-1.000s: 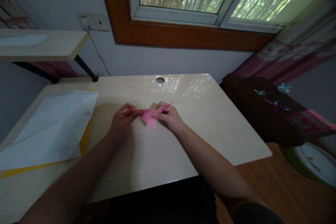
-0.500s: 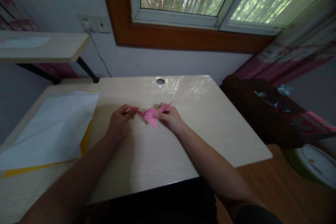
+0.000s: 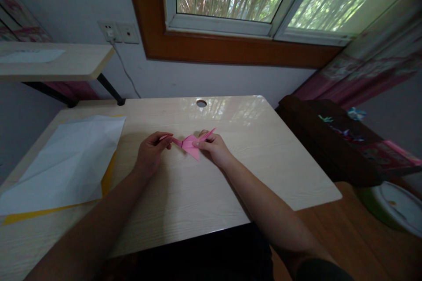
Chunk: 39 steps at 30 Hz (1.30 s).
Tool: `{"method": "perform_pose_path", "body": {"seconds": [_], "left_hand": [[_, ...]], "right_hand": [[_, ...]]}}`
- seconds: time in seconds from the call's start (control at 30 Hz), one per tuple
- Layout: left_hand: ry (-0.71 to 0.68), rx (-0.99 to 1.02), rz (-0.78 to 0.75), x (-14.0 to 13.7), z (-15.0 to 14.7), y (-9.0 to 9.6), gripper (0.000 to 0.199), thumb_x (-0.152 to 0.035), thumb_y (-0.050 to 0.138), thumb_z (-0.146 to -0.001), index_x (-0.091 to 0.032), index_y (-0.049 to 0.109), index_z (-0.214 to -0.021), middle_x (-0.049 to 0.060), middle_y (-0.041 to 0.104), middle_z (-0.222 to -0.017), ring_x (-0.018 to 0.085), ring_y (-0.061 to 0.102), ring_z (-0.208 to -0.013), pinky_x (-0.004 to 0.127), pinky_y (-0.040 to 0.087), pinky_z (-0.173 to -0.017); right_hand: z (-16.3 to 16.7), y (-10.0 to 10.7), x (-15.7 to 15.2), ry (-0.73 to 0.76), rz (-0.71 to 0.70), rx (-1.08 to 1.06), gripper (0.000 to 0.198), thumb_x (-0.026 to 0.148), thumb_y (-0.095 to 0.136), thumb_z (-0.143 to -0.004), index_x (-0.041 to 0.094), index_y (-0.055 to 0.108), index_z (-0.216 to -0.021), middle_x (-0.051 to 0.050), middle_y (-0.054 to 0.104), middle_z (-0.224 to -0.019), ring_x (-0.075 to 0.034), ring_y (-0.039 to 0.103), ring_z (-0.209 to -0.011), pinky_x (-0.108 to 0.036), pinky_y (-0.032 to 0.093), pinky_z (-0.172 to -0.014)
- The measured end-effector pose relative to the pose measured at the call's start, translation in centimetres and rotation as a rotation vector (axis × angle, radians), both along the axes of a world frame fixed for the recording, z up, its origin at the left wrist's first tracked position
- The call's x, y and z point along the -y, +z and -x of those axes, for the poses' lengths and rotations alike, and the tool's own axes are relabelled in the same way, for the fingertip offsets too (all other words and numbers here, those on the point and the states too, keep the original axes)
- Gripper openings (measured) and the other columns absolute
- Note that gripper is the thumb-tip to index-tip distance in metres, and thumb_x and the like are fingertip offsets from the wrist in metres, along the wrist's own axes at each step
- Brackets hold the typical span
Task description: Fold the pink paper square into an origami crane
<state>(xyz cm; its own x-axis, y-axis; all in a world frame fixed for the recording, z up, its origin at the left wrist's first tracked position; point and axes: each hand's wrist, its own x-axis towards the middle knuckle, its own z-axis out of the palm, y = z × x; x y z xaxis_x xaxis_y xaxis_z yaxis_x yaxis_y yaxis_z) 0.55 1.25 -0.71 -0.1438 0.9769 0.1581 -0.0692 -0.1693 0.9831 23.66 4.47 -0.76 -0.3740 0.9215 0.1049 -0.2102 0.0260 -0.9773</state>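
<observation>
A folded pink origami crane (image 3: 191, 146) is held between both hands, just over the pale wooden desk (image 3: 211, 193). One narrow end lies in the pinched fingers of my left hand (image 3: 152, 149). My right hand (image 3: 211, 145) grips the body from the right, thumb on top, and a pointed end sticks out up and to the right past its fingers. A triangular flap hangs toward me. The part of the paper inside the left fingertips is mostly hidden.
At the left lie large white sheets (image 3: 69, 162) over a yellow sheet (image 3: 108, 175). A raised shelf (image 3: 66, 63) on black legs stands at the back left. A round cable hole (image 3: 201, 103) sits near the back edge. Dark furniture (image 3: 316, 131) is at the right.
Almost nothing differs. The left fingertips have shifted slightly on the narrow end of the pink crane, while the right hand keeps its hold.
</observation>
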Motion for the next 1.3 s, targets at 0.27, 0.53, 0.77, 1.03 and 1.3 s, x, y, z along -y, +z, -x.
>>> {"method": "perform_pose_path", "body": {"seconds": [0.27, 0.53, 0.77, 1.03, 1.3], "left_hand": [[-0.124, 0.237, 0.025, 0.4, -0.4, 0.7, 0.038, -0.052, 0.069, -0.088, -0.016, 0.078, -0.094, 0.006, 0.071, -0.080, 0.014, 0.063, -0.069, 0.026, 0.052, -0.065], [-0.040, 0.136, 0.073, 0.1, -0.2, 0.5, 0.026, -0.042, 0.076, -0.083, -0.017, 0.077, -0.089, 0.003, 0.068, -0.074, 0.012, 0.061, -0.065, 0.025, 0.050, -0.063], [0.044, -0.048, -0.010, 0.4, 0.0, 0.8, 0.019, -0.037, 0.076, -0.083, -0.018, 0.077, -0.084, 0.001, 0.067, -0.071, 0.012, 0.059, -0.064, 0.025, 0.048, -0.062], [0.088, -0.122, -0.058, 0.7, -0.2, 0.9, 0.021, -0.038, 0.072, -0.088, -0.018, 0.072, -0.080, 0.000, 0.064, -0.069, 0.013, 0.057, -0.065, 0.025, 0.046, -0.065], [-0.022, -0.068, -0.085, 0.7, -0.1, 0.5, 0.022, -0.040, 0.076, -0.085, -0.019, 0.072, -0.081, -0.001, 0.062, -0.069, 0.013, 0.056, -0.067, 0.025, 0.045, -0.066]], "right_hand": [[-0.2, -0.3, -0.2, -0.025, 0.025, 0.010, 0.033, 0.040, 0.086, -0.070, 0.018, 0.062, -0.069, 0.002, 0.055, -0.074, -0.014, 0.052, -0.071, -0.028, 0.042, -0.068], [-0.2, -0.4, -0.3, -0.009, 0.029, 0.003, 0.031, 0.039, 0.086, -0.071, 0.018, 0.063, -0.070, 0.002, 0.057, -0.076, -0.013, 0.052, -0.071, -0.029, 0.043, -0.070], [-0.3, -0.4, -0.4, 0.008, 0.018, 0.009, 0.028, 0.038, 0.085, -0.073, 0.018, 0.065, -0.071, 0.001, 0.058, -0.077, -0.014, 0.054, -0.072, -0.029, 0.043, -0.070], [-0.3, -0.7, -0.4, 0.017, 0.021, -0.010, 0.027, 0.036, 0.085, -0.073, 0.018, 0.066, -0.072, 0.001, 0.058, -0.078, -0.014, 0.055, -0.072, -0.029, 0.043, -0.070], [-0.1, -0.6, -0.2, 0.011, -0.004, -0.006, 0.026, 0.035, 0.086, -0.074, 0.018, 0.067, -0.071, 0.000, 0.059, -0.079, -0.014, 0.054, -0.074, -0.028, 0.042, -0.070]]}}
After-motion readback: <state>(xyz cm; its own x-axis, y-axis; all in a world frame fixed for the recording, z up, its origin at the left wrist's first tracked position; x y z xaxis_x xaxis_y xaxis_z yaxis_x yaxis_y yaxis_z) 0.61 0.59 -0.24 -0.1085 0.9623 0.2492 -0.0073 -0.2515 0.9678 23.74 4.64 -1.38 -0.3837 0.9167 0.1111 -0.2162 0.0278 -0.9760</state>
